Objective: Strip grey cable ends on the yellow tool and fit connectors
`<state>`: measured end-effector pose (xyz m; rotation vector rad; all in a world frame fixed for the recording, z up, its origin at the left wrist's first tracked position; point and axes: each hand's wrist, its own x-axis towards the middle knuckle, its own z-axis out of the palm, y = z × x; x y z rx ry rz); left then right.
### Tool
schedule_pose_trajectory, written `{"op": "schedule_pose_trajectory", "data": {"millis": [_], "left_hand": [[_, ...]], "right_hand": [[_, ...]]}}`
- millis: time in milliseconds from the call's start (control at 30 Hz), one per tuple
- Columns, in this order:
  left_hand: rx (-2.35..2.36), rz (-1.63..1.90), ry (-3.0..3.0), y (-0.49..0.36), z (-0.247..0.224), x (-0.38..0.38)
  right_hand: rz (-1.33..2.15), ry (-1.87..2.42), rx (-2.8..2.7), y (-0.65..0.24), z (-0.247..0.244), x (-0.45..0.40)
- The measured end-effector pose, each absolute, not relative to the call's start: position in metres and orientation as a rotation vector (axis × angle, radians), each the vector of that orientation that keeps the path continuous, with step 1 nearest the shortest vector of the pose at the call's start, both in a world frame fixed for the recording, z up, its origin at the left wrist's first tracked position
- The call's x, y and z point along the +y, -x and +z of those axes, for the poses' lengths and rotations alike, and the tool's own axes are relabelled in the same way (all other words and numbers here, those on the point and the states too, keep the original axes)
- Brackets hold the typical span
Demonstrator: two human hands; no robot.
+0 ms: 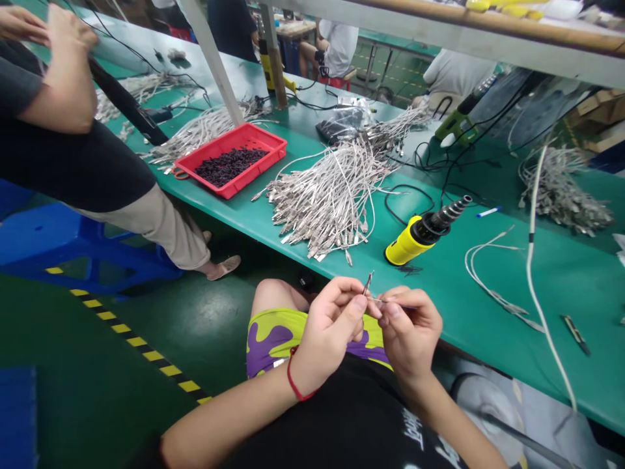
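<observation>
My left hand (339,319), with a red cord bracelet (297,381) at its wrist, is closed in a pinch above my lap. A small dark, thin piece with a silvery tip (368,283) sticks up from its fingertips. Close beside it, my right hand (410,329) pinches a thin wire (375,299), whose light end reaches toward the left fingertips. Whether the wire and the dark piece are joined is too small to tell. Just beyond both hands, a yellow and black heat gun (413,240) stands on the green bench (303,225), nozzle tilted up.
A big heap of grey USB cables (327,195) lies left of the heat gun. Beside it sits a red tray (278,153) of small black pieces. Loose cables (498,303) and a cutter-like tool (576,335) lie to the right. Another person (58,150) stands at the left.
</observation>
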<state>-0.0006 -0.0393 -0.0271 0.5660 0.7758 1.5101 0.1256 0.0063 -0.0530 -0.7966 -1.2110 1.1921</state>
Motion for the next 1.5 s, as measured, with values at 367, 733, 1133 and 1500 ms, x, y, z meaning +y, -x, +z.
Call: {"op": "schedule_pose_trajectory", "data": {"millis": [367, 733, 1133, 1500], "left_hand": [[0.755, 1.504, -0.552, -0.001, -0.0283, -0.0399], [0.753, 1.478, -0.547, -0.0023, -0.0261, -0.04], [0.757, 1.473, -0.569, -0.001, -0.0254, -0.04], [0.775, 1.474, -0.567, -0.0013, -0.0254, -0.0407]], "right_hand": [[1.15, 0.795, -1.277, -0.1314, -0.06, 0.006], [1.126, 0.716, -1.304, -0.127, -0.0536, 0.0071], [1.018, 0.716, -1.44, -0.1289, -0.0524, 0.0108], [1.041, 0.717, -1.431, -0.1276, -0.0545, 0.0108]]}}
